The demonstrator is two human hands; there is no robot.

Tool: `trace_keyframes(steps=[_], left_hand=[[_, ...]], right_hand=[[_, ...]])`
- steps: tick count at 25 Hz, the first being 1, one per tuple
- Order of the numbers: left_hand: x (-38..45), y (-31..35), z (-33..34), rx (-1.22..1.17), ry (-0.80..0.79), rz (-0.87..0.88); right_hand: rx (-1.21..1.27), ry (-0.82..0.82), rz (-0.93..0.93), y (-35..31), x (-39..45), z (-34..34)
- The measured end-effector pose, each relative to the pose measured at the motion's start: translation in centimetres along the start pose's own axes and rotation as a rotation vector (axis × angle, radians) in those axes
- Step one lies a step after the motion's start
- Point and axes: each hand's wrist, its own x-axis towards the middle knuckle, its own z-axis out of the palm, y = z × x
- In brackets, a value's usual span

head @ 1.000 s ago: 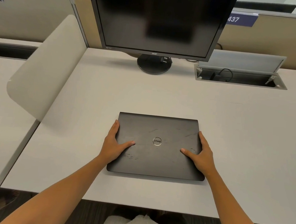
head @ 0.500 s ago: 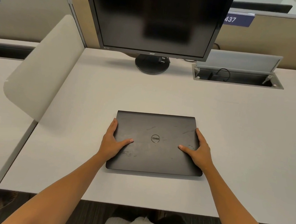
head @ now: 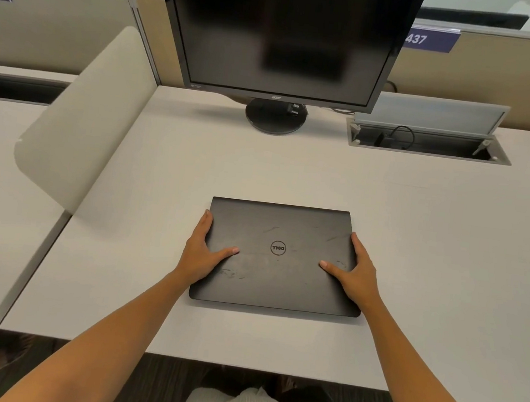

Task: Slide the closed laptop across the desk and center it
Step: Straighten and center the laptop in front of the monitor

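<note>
- Laptop [head: 279, 256] has slid a bit left on the desk [head: 431, 251] since a second ago, both hands moving with it; now roughly in line with the monitor stand.
- Laptop closed, flat on desk, logo up, lid scuffed, near edge close to the person.
- Left hand [head: 201, 253] grips the left edge: thumb lying on lid, fingers [head: 206, 224] together along the side.
- Right hand [head: 356, 271] grips the right edge the same way, thumb on lid pointing inward, fingers together down the side.
- Monitor [head: 284, 32] behind laptop, screen dark, round stand [head: 275, 116] on desk.
- Open cable tray [head: 426, 142] at back right, lid raised, black cable inside.
- Curved divider panel [head: 79, 122] on left desk edge.
</note>
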Motion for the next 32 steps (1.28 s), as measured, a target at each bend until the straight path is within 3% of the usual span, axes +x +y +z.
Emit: trace_keyframes(steps=[20,26,32], left_hand=[[-0.3,-0.1,0.3,0.011,0.012,0.015],[-0.7,-0.3,1.1,0.181,0.023,0.098],[-0.3,-0.6,1.4,0.475,0.06,0.213]], right_hand=[[-0.022,-0.034,-0.022,-0.3,-0.3,-0.2],[-0.146,-0.017,-0.08,-0.7,-1.0,0.9],[-0.489,0.046,-0.187,-0.9,-0.9,1.8]])
